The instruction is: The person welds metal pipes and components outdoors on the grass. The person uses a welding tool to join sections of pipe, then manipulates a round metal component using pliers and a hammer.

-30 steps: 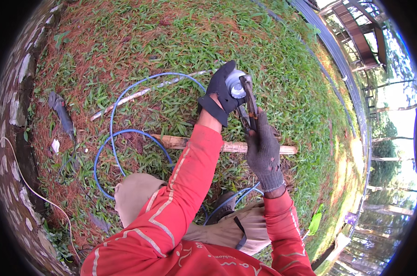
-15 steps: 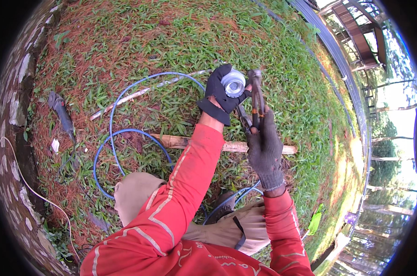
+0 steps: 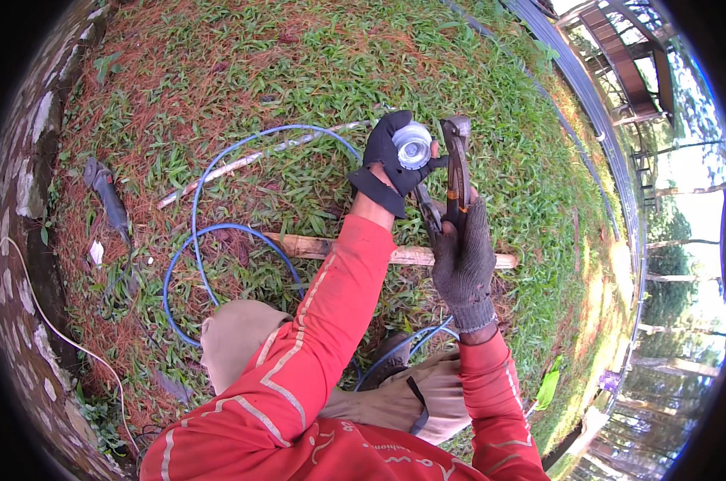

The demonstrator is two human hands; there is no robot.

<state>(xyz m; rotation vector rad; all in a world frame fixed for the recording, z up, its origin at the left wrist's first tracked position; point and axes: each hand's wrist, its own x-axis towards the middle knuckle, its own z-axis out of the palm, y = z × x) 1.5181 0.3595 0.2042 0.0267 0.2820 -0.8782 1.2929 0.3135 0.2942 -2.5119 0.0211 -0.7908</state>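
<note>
My left hand (image 3: 385, 156), in a black glove with bare fingertips, is closed around a round, shiny silver-clear piece (image 3: 413, 147) like a cup or bottle end. Its circular face with inner rings points up at me. Just to its right, my right hand (image 3: 464, 260), in a dark knitted glove, grips a worn, hammer-like metal tool (image 3: 457, 164) with a blunt grey head and an orange-brown band. A second dark metal bar (image 3: 427, 208) slants out of the same hand toward my left wrist; whether both belong to one tool I cannot tell. The tool's head and the round piece are apart.
Blue hose (image 3: 193, 240) loops over the grass left of my arms. A bamboo pole (image 3: 323, 247) lies crosswise beneath my hands, a whitish stick (image 3: 242, 164) beyond it. An angle grinder (image 3: 110, 200) rests at left near the stone edging (image 3: 28, 184) and a pale cable (image 3: 74, 343).
My left hand has shifted slightly right with the round piece. The tool in my right hand has turned, its head now a little higher and further right.
</note>
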